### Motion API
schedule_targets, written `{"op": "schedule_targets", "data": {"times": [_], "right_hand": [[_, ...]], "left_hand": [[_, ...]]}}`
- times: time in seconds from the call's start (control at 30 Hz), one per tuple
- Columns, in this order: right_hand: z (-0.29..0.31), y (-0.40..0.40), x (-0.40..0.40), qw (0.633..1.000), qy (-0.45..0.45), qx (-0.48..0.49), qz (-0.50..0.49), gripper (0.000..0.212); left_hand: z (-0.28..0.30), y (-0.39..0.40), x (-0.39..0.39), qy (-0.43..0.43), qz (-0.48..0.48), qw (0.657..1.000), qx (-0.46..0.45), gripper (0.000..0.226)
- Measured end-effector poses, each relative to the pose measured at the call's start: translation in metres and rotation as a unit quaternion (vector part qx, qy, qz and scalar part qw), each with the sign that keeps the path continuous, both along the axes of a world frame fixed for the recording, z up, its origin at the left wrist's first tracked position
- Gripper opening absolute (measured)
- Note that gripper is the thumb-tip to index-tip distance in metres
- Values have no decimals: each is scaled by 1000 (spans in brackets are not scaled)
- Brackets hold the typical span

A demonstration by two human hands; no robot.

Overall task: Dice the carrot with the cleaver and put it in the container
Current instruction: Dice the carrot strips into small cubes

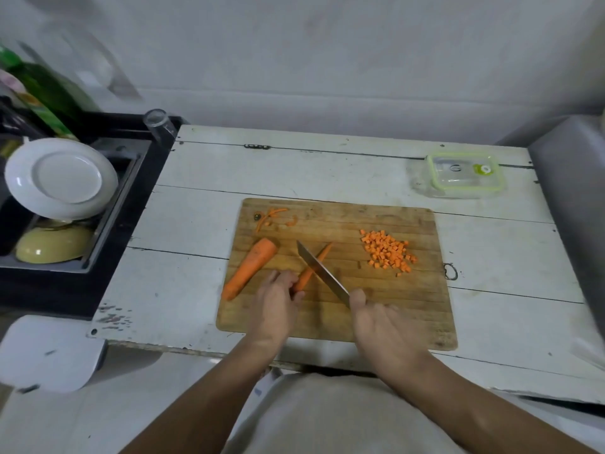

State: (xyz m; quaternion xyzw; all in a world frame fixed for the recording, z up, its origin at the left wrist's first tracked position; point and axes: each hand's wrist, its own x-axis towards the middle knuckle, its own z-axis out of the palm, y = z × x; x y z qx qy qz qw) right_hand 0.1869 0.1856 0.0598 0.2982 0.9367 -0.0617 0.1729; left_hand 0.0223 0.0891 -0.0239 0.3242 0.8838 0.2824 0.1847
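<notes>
On the wooden cutting board (pixel 376 309) my left hand (pixel 278 296) pinches the near end of a thin carrot strip (pixel 314 267). My right hand (pixel 383 322) grips the cleaver (pixel 322 273), whose blade lies across the strip, tip pointing far left. A large carrot piece (pixel 250 267) lies at the board's left. A pile of diced carrot (pixel 388 252) sits at the board's right. The clear container (pixel 465 173) with a green rim stands at the table's far right, apart from both hands.
Carrot peel scraps (pixel 273 216) lie at the board's far left corner. A black dish rack (pixel 98 204) left of the white table (pixel 196 204) holds a white plate (pixel 62 178) and a yellow bowl (pixel 54 247). A glass (pixel 158 124) stands at the rack's back corner.
</notes>
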Motion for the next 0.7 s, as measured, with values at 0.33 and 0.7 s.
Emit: {"op": "schedule_targets", "data": {"times": [0.33,0.7], "right_hand": [[-14,14,-5,991,55,-99,-69,19],[-4,47,38,909,216,-144,-326,19]], "left_hand": [[11,-17,-17,108,-15,989,-103,20],[15,72,-24,104,-165,975,-107,21]]}}
